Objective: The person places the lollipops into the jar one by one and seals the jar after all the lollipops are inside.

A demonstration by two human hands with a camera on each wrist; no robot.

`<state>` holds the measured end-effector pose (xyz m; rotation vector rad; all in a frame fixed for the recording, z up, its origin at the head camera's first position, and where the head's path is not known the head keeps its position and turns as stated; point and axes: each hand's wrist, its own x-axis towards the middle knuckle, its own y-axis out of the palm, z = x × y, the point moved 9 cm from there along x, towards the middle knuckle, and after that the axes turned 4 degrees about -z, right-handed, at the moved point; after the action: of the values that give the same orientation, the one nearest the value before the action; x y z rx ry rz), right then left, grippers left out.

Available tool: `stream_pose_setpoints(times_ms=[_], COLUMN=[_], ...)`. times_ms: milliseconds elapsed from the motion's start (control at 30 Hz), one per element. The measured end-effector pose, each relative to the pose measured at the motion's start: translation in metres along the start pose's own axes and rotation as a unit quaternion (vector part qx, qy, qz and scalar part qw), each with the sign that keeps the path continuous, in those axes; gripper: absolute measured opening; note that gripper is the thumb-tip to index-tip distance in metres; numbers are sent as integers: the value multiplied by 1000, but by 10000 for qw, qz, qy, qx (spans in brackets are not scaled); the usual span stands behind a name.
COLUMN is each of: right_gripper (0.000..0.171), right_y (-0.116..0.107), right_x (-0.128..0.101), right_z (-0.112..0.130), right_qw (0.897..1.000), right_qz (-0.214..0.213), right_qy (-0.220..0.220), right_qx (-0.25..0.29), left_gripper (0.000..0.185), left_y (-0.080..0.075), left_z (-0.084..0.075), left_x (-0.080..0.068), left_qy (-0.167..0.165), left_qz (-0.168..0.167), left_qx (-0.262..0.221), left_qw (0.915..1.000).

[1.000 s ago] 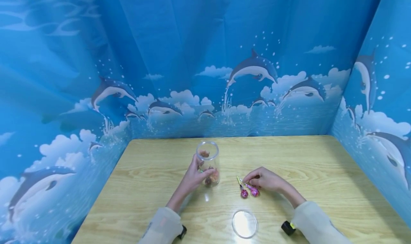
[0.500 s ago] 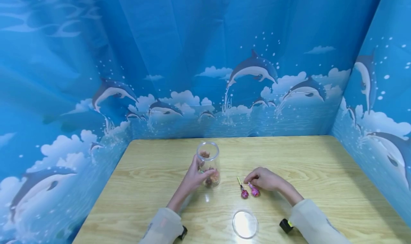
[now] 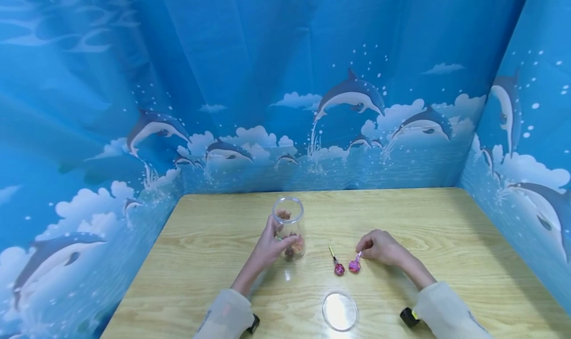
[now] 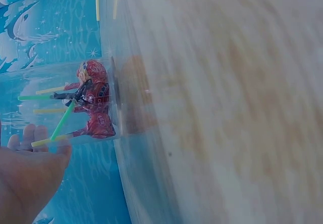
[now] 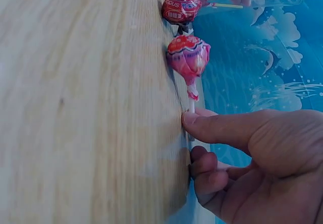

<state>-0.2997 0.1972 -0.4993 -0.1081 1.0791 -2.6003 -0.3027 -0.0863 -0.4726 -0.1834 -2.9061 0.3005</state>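
Observation:
A clear plastic jar stands upright and uncovered on the table, and my left hand grips its side. Inside it lie several red-wrapped lollipops with yellow and green sticks, heaped at the bottom. To the right, my right hand pinches the white stick of a pink lollipop between thumb and fingers, close over the tabletop. Left of that one, a dark red lollipop with a yellow stick lies on the wood, touched by neither hand.
A round clear lid lies flat near the front of the wooden table. Blue dolphin-print curtains hang behind the table and along both sides.
My right hand has moved a little to the right, and the pink lollipop's stick has swung to the right with it. The left hand and the jar stay in place.

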Motion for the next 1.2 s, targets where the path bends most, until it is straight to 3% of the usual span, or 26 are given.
stream_pose_setpoints(times_ms=[300, 533, 767, 967, 1067, 1200], right_gripper=[5, 11, 25, 20, 17, 15], right_y=[-7, -8, -18, -27, -33, -42], right_x=[-12, -23, -31, -35, -37, -36], right_z=[-7, -26, -36, -31, -25, -15], right_qw=[9985, 9882, 9669, 9316, 9191, 9102], right_qz=[223, 308, 134, 88, 39, -140], right_qy=[-242, 323, 639, 542, 548, 576], right_qx=[436, 1468, 2465, 3593, 3902, 4099], left_gripper=[74, 74, 73, 71, 70, 69], left_y=[0, 0, 0, 0, 0, -1], left_z=[0, -1, -3, -3, -3, -2], left_x=[1, 1, -1, -1, -1, -1], left_qy=[75, 136, 54, -50, -53, -66], left_qz=[53, 35, 51, 100, 145, 197], left_qx=[-79, 44, 93, 167, 176, 220], left_qw=[9999, 9999, 9999, 9998, 9997, 9995])
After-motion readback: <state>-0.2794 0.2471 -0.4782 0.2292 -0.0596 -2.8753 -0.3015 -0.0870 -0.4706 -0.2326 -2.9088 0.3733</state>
